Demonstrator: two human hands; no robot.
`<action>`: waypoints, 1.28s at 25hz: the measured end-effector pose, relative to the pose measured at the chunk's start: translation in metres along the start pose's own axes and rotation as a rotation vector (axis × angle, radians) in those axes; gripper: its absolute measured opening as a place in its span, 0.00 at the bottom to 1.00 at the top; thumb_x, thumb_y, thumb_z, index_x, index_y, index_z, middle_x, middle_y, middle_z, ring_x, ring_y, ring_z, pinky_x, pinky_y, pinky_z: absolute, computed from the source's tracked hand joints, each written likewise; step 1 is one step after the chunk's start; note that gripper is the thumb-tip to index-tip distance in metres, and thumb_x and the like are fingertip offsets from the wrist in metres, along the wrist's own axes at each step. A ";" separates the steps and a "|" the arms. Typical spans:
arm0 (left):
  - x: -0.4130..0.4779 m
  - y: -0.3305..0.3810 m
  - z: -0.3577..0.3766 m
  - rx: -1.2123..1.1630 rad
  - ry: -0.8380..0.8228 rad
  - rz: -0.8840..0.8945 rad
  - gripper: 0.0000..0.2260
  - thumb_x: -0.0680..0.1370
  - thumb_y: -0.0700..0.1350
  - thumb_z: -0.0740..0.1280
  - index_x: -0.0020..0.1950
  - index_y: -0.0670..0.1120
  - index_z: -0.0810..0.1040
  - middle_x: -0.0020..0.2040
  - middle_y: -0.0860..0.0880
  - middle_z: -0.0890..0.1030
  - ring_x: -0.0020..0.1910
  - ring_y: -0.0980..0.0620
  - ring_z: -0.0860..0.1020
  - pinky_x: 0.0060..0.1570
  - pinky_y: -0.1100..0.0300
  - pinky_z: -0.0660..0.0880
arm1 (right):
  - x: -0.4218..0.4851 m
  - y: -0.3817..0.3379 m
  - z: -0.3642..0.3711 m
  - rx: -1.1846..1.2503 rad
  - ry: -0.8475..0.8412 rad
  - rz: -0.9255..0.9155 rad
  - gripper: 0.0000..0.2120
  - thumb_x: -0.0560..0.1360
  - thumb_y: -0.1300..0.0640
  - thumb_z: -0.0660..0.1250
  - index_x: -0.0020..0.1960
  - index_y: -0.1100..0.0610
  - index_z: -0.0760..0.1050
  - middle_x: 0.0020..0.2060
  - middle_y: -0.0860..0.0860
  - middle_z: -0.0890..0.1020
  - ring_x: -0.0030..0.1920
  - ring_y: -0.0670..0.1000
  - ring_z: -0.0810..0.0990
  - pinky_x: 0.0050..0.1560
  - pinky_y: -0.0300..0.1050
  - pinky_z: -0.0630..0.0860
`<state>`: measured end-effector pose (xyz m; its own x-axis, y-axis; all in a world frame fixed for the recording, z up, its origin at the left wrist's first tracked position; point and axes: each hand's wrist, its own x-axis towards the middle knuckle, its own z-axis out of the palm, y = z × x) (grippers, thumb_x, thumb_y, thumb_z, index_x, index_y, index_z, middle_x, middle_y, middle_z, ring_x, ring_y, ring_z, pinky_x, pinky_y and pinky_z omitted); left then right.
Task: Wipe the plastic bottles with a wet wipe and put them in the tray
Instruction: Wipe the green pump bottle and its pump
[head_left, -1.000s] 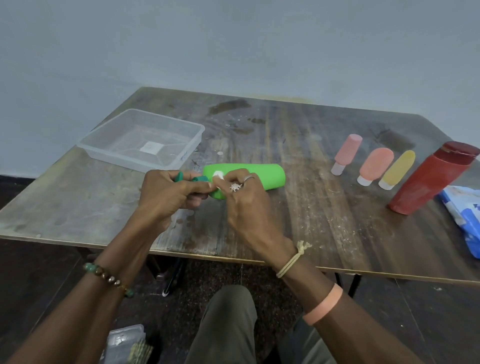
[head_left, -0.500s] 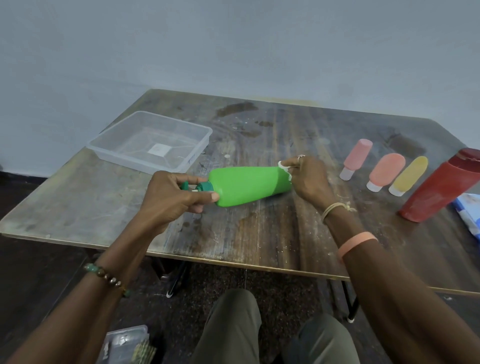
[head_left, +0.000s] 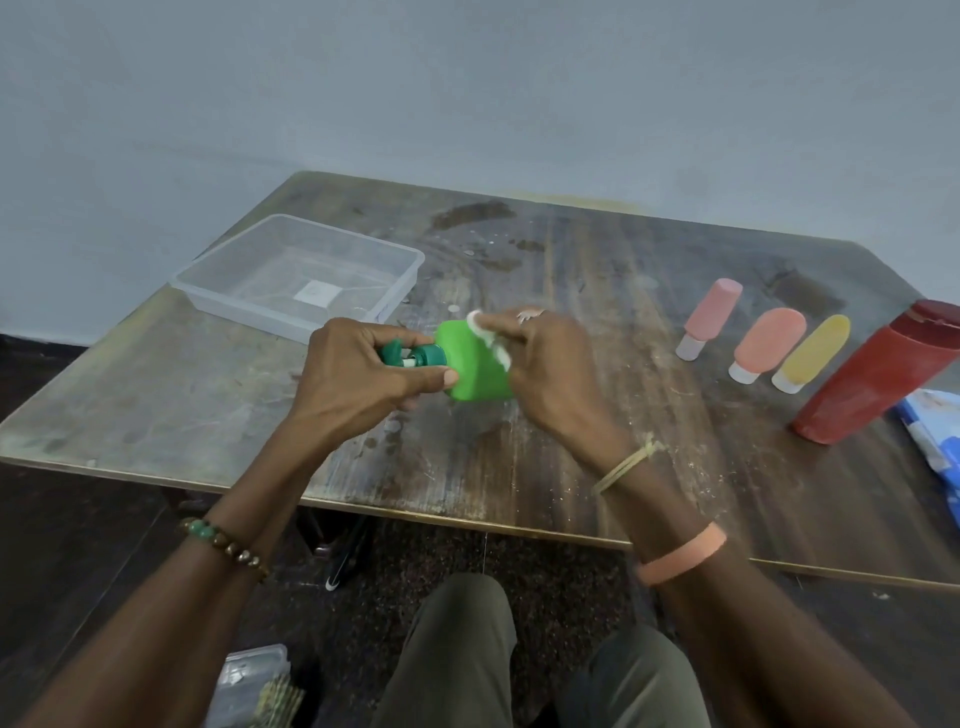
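Worn table (head_left: 597, 467): one tray (head_left: 244, 304), four idle bottles (head_left: 711, 317); left hand (head_left: 358, 374) grips green bottle (head_left: 472, 369), right hand (head_left: 556, 374) pinches wipe (head_left: 488, 338).

Worn wooden table (head_left: 571, 467), stained and scratched, pale trim along near edge, far corners cut at an angle. Plain grey-blue wall (head_left: 467, 93) behind far edge. Dark speckled floor (head_left: 561, 571) below. Dim, even light.

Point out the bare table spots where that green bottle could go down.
Bare: the table's near-left corner, in front of the tray and left of the left hand; also the strip between the right hand and the pink bottle. Crowded: the right end, from the pink bottle to the red bottle and blue packet.
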<state>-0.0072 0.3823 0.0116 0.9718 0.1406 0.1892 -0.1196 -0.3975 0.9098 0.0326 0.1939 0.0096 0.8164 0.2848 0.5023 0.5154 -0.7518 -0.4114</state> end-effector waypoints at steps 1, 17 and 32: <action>0.001 -0.003 0.000 -0.049 0.009 -0.047 0.20 0.62 0.47 0.83 0.52 0.45 0.86 0.37 0.46 0.85 0.30 0.48 0.84 0.34 0.57 0.82 | -0.011 -0.009 0.006 0.015 0.018 -0.061 0.20 0.71 0.71 0.68 0.61 0.58 0.81 0.53 0.59 0.84 0.51 0.60 0.82 0.50 0.49 0.78; 0.005 -0.006 0.003 -0.317 0.008 -0.316 0.13 0.65 0.40 0.82 0.46 0.39 0.86 0.39 0.41 0.86 0.39 0.46 0.85 0.32 0.64 0.79 | -0.034 -0.021 0.037 -0.046 0.108 -0.081 0.16 0.73 0.70 0.68 0.59 0.61 0.80 0.48 0.58 0.81 0.45 0.58 0.79 0.41 0.44 0.74; 0.000 0.015 0.001 -0.158 -0.022 -0.082 0.15 0.70 0.48 0.78 0.55 0.47 0.83 0.37 0.44 0.86 0.33 0.50 0.83 0.35 0.56 0.82 | -0.003 0.033 0.003 -0.044 0.043 0.259 0.17 0.76 0.68 0.63 0.61 0.57 0.81 0.56 0.58 0.82 0.55 0.59 0.79 0.54 0.49 0.75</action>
<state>-0.0088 0.3751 0.0250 0.9836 0.1464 0.1052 -0.0682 -0.2379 0.9689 0.0474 0.1698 -0.0076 0.9073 0.0543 0.4170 0.2779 -0.8217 -0.4975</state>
